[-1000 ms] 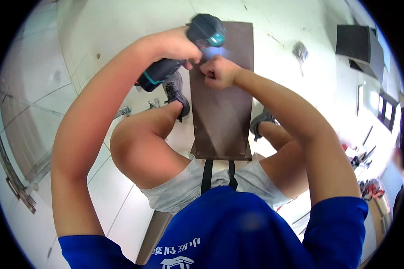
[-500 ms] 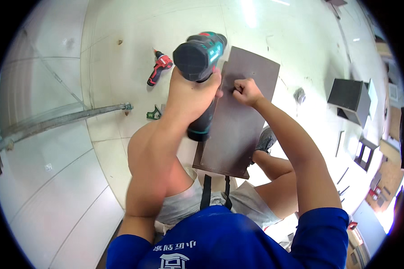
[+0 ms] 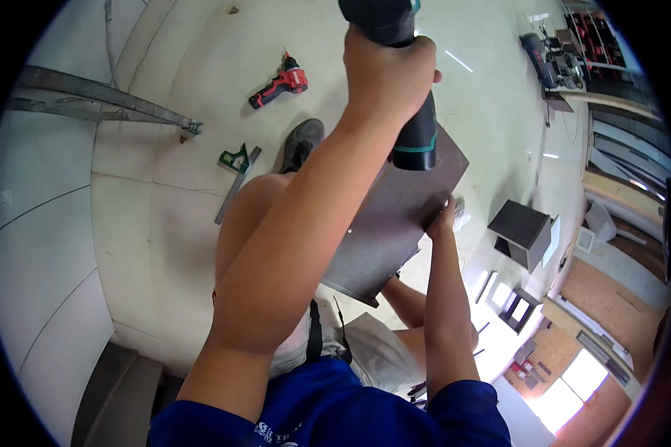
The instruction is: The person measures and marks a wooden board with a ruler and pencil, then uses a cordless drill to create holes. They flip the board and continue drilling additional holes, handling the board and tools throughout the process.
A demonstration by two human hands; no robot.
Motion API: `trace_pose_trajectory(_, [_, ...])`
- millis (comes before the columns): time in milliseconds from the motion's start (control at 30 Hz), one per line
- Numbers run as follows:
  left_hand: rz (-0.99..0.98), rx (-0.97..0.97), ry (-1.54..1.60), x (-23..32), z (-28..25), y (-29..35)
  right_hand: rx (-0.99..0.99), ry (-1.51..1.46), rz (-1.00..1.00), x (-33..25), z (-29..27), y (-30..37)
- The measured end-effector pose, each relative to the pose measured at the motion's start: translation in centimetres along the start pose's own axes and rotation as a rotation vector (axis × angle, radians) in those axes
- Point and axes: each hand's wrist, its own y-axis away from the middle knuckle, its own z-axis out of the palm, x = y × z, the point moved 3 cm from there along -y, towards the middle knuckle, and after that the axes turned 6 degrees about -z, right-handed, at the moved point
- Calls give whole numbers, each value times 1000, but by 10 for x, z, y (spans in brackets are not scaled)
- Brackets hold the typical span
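Note:
A teal and black cordless drill [image 3: 416, 145] is raised in my left hand [image 3: 391, 78], with the fingers wrapped round its handle. The drill's front end is out of sight. Below it a dark brown panel assembly [image 3: 384, 216] stands tilted between my legs, partly covered by my left forearm. At its right edge my right hand [image 3: 443, 220] grips the panel, thumb along the side and the other fingers mostly hidden.
On the pale tiled floor to the left lie a red and black drill [image 3: 282, 83] and a green-headed combination square [image 3: 236, 165]. A metal frame leg [image 3: 127, 104] juts in from the left. A small dark cabinet [image 3: 520, 223] stands at the right.
My left hand has carried the drill up and to the right. My right hand has moved from the panel's face to its right edge. The panel now sits turned and the view has shifted.

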Motion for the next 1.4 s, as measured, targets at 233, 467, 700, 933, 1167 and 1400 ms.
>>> trace_pose_trajectory(233, [77, 12, 58, 5, -6, -12, 250, 193, -217, -39, 45, 73])
trace_pose_trajectory(467, [-27, 52, 99, 18, -24, -10, 144, -127, -660, -57, 15, 171])
trace_pose_trajectory(700, [-30, -13, -44, 22, -18, 6, -132, -884, -576, 50, -48, 111])
trace_pose_trajectory(933, [-15, -62, -137, 9, -19, 13, -383, -940, -518, 74, -42, 130])
trace_pose_trajectory(1167, [-17, -100, -196, -6, 8, 25, -536, -802, -558, 86, -53, 165])
trace_pose_trajectory(1400, [-101, -134, -173, -24, 36, 37, -493, -732, -615, 131, -85, 139])
